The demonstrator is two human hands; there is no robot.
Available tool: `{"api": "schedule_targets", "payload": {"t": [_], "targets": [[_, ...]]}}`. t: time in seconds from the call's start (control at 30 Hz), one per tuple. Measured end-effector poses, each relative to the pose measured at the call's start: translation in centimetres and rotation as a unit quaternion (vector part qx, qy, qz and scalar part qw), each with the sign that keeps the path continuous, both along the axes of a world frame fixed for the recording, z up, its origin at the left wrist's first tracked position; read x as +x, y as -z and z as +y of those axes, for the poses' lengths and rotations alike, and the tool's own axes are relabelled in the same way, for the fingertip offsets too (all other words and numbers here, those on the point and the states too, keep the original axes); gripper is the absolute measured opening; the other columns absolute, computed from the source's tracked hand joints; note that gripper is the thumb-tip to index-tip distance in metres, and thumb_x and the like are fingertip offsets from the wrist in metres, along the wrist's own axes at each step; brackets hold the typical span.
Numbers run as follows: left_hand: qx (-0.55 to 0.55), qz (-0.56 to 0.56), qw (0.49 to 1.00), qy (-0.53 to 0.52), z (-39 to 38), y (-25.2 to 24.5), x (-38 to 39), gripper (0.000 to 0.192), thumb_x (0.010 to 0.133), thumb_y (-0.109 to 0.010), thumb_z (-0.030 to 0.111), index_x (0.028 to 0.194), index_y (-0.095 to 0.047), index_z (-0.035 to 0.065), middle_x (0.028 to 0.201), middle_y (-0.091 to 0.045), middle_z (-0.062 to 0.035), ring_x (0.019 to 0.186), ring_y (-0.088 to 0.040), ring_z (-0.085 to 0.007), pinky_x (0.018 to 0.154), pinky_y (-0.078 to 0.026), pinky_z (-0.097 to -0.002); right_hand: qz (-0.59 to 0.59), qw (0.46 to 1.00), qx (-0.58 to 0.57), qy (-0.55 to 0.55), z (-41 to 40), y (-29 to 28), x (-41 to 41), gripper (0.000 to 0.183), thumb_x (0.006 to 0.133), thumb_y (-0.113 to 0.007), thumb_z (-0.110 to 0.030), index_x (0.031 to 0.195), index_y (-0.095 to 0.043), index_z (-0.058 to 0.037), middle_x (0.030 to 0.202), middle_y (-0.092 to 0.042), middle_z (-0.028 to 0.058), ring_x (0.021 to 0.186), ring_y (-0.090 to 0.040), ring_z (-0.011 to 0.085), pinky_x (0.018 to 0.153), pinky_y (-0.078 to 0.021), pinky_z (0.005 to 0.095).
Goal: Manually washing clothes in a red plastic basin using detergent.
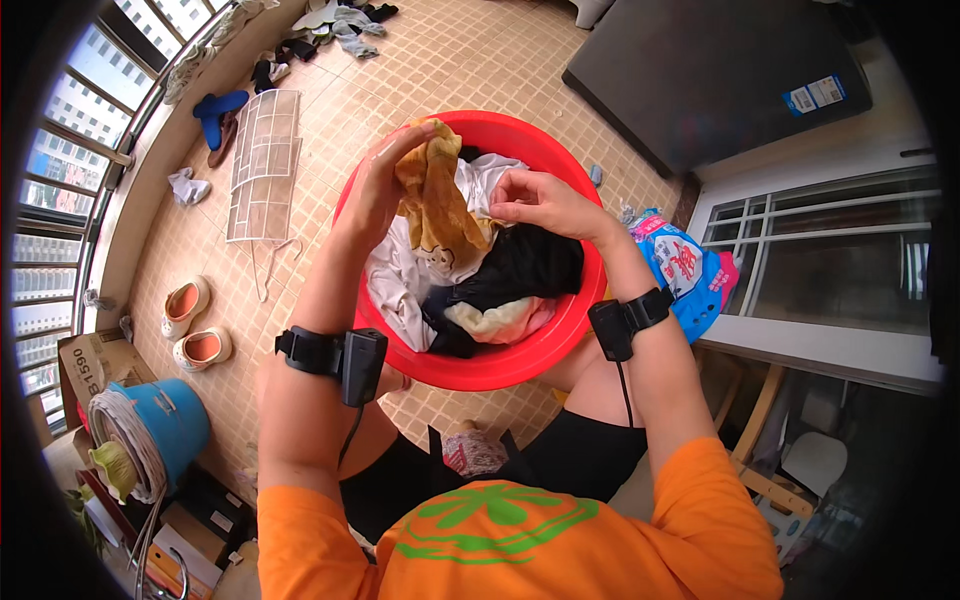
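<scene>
A red plastic basin (480,379) stands before me, filled with laundry. My left hand (381,180) holds the upper end of a yellow-brown cloth item (439,176), which bears a small cartoon face low down. It hangs over the white garments (394,281) in the basin. My right hand (551,202) is over the basin's right side, fingers curled, fingertips close to the brown cloth's right edge. Whether they pinch it is not clear. Below that hand lies a black garment (525,262), with a cream-coloured cloth (491,321) nearer me.
A blue detergent bag (679,277) leans near the door at right. On the tiled floor at left lie a mesh drying rack (262,165), blue slippers (221,112) and white clogs (201,346). A blue bucket (176,427) stands lower left; a grey appliance (712,82) is upper right.
</scene>
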State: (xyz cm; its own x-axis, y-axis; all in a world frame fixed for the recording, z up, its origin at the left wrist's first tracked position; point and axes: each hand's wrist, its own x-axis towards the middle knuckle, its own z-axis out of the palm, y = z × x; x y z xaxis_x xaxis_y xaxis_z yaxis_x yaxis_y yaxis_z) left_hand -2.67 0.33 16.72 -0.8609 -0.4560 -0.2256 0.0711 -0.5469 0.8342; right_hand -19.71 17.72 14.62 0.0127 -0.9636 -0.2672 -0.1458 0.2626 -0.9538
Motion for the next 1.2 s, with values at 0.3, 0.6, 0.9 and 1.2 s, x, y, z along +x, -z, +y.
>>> {"api": "schedule_targets", "payload": {"t": [0.3, 0.6, 0.9, 1.2], "targets": [[-0.077, 0.066, 0.992, -0.072, 0.9, -1.6, -0.7, 0.031, 0.084, -0.065, 0.014, 0.111, -0.056, 0.002, 0.1, -0.063, -0.004, 0.086, -0.061, -0.0105, 0.077, -0.049, -0.0241, 0.242, 0.965, -0.041, 0.096, -1.0, -0.7, 3.4, 0.025, 0.08, -0.059, -0.019, 0.092, -0.06, 0.0026, 0.087, -0.063, 0.0195, 0.084, -0.063, 0.0301, 0.074, -0.0482, 0.0376], [-0.035, 0.047, 0.998, -0.033, -1.6, 0.6, 0.1, 0.035, 0.079, -0.051, 0.002, 0.115, -0.052, 0.0003, 0.104, -0.062, -0.0093, 0.094, -0.062, -0.0166, 0.083, -0.051, -0.0302, 0.01, 0.951, 0.008, 0.31, 0.6, -0.6, -2.2, 0.027, 0.09, -0.046, -0.029, 0.093, -0.061, -0.0067, 0.094, -0.062, 0.0008, 0.081, -0.057, 0.0141, 0.072, -0.0481, 0.0313], [0.169, -0.181, 0.961, 0.125, 0.4, 0.3, -0.6, 0.029, 0.084, -0.066, 0.021, 0.104, -0.062, 0.0007, 0.098, -0.067, -0.0105, 0.087, -0.066, -0.0184, 0.082, -0.053, -0.0345, -0.113, 0.928, -0.017, 0.353, -1.8, -0.3, -0.6, 0.031, 0.089, -0.06, -0.027, 0.108, -0.053, -0.0033, 0.099, -0.062, 0.0098, 0.096, -0.061, 0.019, 0.083, -0.05, 0.0357], [0.054, -0.139, 0.98, 0.131, 0.8, 1.4, -0.9, 0.022, 0.081, -0.064, 0.012, 0.098, -0.059, 0.0001, 0.091, -0.064, -0.0076, 0.081, -0.064, -0.0157, 0.072, -0.054, -0.0301, -0.176, 0.908, -0.189, 0.328, -2.4, -0.7, -0.2, 0.04, 0.084, -0.066, -0.001, 0.117, -0.044, 0.0014, 0.101, -0.066, 0.0168, 0.096, -0.064, 0.018, 0.086, -0.0508, 0.0267]]}}
